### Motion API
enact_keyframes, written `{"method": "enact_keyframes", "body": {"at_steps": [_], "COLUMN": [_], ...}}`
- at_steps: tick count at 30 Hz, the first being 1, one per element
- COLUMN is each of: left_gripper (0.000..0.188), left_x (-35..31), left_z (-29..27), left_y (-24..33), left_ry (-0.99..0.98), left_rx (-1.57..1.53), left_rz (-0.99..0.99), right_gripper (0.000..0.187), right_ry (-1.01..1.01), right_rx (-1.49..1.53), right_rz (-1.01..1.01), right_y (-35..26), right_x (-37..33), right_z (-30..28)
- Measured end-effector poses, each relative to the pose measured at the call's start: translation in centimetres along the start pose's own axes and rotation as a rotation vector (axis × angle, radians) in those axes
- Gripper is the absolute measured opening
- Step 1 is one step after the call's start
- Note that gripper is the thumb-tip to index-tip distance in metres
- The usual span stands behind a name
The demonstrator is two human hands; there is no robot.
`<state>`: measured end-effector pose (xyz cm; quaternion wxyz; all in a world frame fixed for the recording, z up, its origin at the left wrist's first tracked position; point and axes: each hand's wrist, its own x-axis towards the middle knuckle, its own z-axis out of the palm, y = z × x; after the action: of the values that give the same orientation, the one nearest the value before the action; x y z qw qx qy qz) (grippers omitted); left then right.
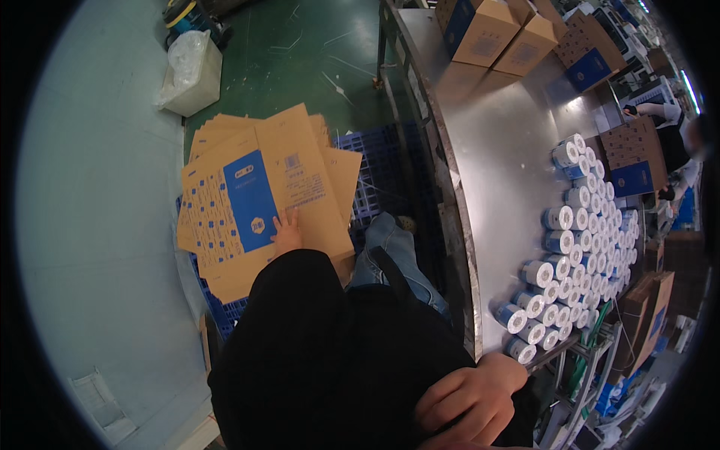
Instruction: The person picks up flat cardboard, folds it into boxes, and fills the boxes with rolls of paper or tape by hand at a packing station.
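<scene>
Head view: left hand (287, 232) flat on top flattened brown-and-blue cardboard box (259, 199) at 10 o'clock, fetching 1 blank; right hand (469, 397) loosely curled, empty, near steel table (495, 142) edge. Next: pinch and lift.

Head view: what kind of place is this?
Likely a factory packing line: a steel worktable with rows of wrapped white rolls, a stack of flattened cardboard cartons under the left hand, and made-up boxes.

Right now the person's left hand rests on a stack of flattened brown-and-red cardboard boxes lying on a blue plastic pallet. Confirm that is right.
Not quite: the colour is wrong. The head view shows the left hand resting on a stack of flattened brown-and-blue cardboard boxes, not brown-and-red, lying on the blue plastic pallet.
</scene>
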<state>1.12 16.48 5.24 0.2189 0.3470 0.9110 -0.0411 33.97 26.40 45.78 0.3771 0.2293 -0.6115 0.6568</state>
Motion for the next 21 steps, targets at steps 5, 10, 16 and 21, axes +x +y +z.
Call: {"method": "enact_keyframes", "body": {"at_steps": [5, 10, 16, 21], "left_gripper": [0.082, 0.095, 0.092, 0.082], "left_x": [-4.0, -7.0, -5.1, -7.0], "left_z": [3.1, -0.1, 3.3, 4.4], "left_y": [-1.1, 5.4, 5.0, 2.6], "left_ry": [0.033, -0.106, 0.039, 0.052], "left_rx": [0.416, 0.405, 0.570, 0.388], "left_rz": [0.508, 0.613, 0.698, 0.798], "right_gripper": [0.019, 0.017, 0.014, 0.012], "right_ry": [-0.097, -0.137, -0.143, -0.215], "right_rx": [0.027, 0.083, 0.030, -0.138], "right_rz": [0.068, 0.063, 0.074, 0.134], "right_y": [1.1, 1.3, 0.6, -0.5], "right_x": [-0.7, -1.0, -2.6, -1.7], "right_z": [3.7, 5.7, 6.6, 6.7]}}
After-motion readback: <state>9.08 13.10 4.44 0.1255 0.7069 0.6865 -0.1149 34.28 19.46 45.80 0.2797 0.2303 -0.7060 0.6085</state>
